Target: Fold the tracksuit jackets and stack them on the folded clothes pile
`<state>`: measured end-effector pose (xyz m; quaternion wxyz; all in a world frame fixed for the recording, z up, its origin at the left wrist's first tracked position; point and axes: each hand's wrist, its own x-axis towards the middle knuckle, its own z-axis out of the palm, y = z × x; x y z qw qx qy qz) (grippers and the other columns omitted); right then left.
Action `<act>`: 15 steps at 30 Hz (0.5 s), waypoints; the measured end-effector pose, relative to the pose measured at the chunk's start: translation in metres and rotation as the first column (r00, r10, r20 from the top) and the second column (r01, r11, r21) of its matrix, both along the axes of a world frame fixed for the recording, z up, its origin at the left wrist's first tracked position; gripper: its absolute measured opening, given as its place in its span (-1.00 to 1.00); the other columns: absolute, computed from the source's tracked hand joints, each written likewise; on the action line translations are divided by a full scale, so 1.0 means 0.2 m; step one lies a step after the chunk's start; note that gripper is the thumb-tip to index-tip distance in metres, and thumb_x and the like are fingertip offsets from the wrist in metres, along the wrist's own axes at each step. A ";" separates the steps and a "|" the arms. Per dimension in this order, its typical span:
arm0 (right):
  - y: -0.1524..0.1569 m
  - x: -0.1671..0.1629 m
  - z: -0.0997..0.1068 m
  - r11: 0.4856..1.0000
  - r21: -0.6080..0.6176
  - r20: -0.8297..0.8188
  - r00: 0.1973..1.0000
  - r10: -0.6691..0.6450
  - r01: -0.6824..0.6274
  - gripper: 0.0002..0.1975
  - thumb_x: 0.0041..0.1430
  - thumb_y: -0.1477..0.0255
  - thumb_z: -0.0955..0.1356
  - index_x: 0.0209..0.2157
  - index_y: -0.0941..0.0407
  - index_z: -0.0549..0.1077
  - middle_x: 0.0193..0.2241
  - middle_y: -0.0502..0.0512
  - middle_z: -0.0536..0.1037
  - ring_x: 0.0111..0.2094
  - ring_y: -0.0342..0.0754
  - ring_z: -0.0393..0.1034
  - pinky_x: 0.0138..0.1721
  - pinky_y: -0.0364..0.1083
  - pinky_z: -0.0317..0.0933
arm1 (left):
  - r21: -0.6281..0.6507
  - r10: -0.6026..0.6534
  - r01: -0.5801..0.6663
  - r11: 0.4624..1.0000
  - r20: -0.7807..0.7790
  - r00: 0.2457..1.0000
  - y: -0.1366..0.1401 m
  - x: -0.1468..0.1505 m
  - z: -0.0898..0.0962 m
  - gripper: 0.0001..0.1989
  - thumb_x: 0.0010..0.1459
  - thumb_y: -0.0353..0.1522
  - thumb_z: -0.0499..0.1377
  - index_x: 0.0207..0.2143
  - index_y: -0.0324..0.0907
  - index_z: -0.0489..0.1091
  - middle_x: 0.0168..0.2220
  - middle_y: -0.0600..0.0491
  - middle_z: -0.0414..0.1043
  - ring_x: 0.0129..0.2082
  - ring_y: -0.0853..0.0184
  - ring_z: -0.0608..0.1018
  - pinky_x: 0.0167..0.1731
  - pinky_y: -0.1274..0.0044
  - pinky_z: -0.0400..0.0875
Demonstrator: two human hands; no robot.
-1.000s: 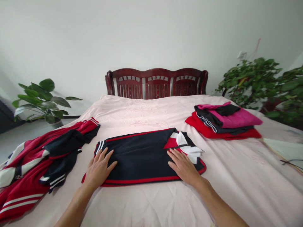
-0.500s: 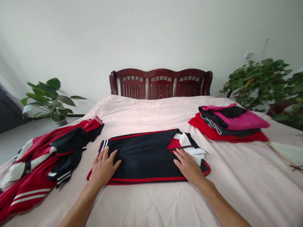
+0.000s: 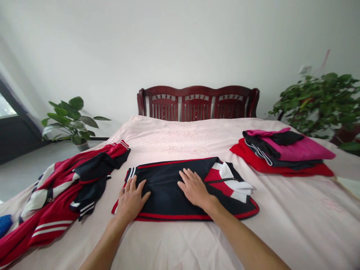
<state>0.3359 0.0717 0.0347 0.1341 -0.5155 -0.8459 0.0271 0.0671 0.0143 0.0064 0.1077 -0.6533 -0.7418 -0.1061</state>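
A folded navy jacket (image 3: pixel 165 191) with red edging lies flat on the bed in front of me. Its white and red collar part (image 3: pixel 225 180) shows at the right end, and white-striped ribbing at the left. My left hand (image 3: pixel 131 198) rests on the jacket's left end with fingers spread. On the middle of the same jacket lies my right hand (image 3: pixel 194 188), palm down and fingers stretched out. Neither hand grips anything.
Loose red, white and navy garments (image 3: pixel 70 191) lie at the left. A folded stack of clothes (image 3: pixel 284 153), magenta on top and red below, sits at the right. Beyond the pink bedsheet (image 3: pixel 180 138) stands a dark wooden headboard (image 3: pixel 197 103), with potted plants (image 3: pixel 73 120) on both sides.
My right hand has slid left from beside the collar to the middle of the jacket. My left hand stays on the left end. The whole view has shifted slightly.
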 end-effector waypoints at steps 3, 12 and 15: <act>0.11 0.03 -0.08 0.994 -0.053 0.082 0.993 -0.088 0.092 -0.37 0.38 0.11 0.11 0.33 0.15 0.16 0.34 0.29 0.12 0.36 0.21 -0.07 0.31 0.22 -0.15 | -0.001 -0.002 0.002 1.000 0.017 1.000 0.00 0.00 0.00 -0.48 0.26 -0.10 0.07 0.22 0.00 0.32 0.36 -0.22 0.06 0.35 -0.05 0.12 0.19 0.12 0.14; 0.32 0.24 -0.14 0.970 -0.044 -0.001 0.971 -0.240 0.240 -0.44 0.36 0.16 0.14 0.23 0.19 0.32 0.29 0.27 0.25 0.33 0.17 0.03 0.28 0.15 -0.08 | -0.018 0.008 -0.007 1.000 0.022 1.000 0.00 0.01 0.02 -0.49 0.24 -0.11 0.09 0.22 0.00 0.33 0.35 -0.20 0.08 0.35 -0.03 0.13 0.19 0.13 0.14; 0.39 0.30 -0.11 0.965 -0.037 -0.074 0.962 -0.262 0.259 -0.54 0.37 0.25 0.13 0.11 0.11 0.44 0.19 0.18 0.40 0.22 0.07 0.23 0.21 0.04 0.06 | -0.018 0.014 -0.014 1.000 0.014 1.000 0.00 0.01 0.01 -0.49 0.24 -0.11 0.09 0.22 0.00 0.32 0.36 -0.19 0.07 0.35 -0.02 0.12 0.19 0.13 0.13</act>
